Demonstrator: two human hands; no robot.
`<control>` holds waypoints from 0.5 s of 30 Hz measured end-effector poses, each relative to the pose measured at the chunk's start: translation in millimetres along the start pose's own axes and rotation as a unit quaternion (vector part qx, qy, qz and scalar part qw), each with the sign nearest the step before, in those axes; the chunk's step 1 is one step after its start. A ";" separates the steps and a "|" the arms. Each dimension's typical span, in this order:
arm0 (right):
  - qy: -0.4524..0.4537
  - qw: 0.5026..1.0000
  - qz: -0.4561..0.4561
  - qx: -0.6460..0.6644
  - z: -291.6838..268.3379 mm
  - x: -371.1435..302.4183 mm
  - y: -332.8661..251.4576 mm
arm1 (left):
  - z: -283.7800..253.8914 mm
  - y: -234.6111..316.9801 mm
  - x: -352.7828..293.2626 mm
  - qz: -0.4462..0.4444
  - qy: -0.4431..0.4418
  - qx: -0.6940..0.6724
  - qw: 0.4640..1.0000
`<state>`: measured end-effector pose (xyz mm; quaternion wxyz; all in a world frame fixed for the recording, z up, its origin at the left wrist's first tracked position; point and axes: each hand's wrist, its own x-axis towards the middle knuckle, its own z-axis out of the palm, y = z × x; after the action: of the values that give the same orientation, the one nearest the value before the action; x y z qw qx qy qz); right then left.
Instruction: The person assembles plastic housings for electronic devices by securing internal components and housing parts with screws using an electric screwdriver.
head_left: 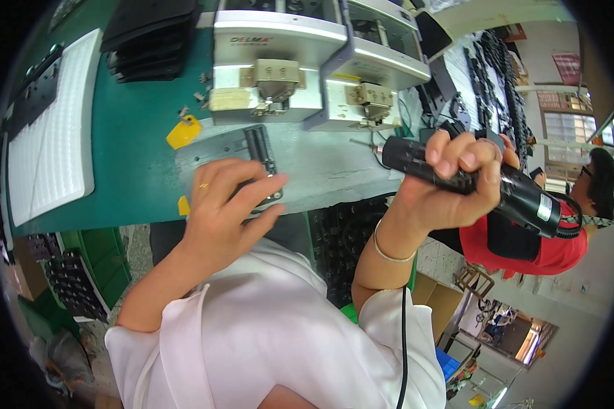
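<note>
My right hand (pixel 454 180) is raised above the right part of the bench, wrapped round a black electric screwdriver (pixel 408 157). Its thin bit points left and a cord leaves its rear end. Over the bench's front edge, my left hand (pixel 218 215) has its fingers spread beside a black elongated part (pixel 256 145) with small metal pieces. This part sits on a flat grey metal plate (pixel 215 146). The left fingertips cover some of the part, and whether they touch it I cannot tell.
Two silver screw feeders (pixel 280 35) stand behind the plate. A yellow piece (pixel 184 131) and loose metal bits lie left of them. Farther left are a white ribbed tray (pixel 54 143) and stacked black trays (pixel 150 41). At right is a person in red (pixel 525 245).
</note>
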<state>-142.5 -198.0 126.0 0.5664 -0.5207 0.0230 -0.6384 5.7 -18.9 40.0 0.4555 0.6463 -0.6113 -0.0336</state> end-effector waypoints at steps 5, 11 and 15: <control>0.047 0.993 0.072 0.076 23.8 -24.1 -5.5 | 5.4 7.1 15.0 -0.103 0.013 -0.184 0.977; 0.046 0.992 0.081 0.080 31.2 -39.7 3.0 | 4.6 2.9 11.4 -0.163 0.004 -0.222 0.961; 0.007 0.995 0.081 0.058 31.1 -42.4 6.7 | 3.0 -3.1 7.0 -0.127 0.020 -0.147 0.981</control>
<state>-124.1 -151.2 109.0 0.6455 -0.4786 0.0321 -0.5944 8.1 -26.8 39.9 0.5497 0.6453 -0.5034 -0.1673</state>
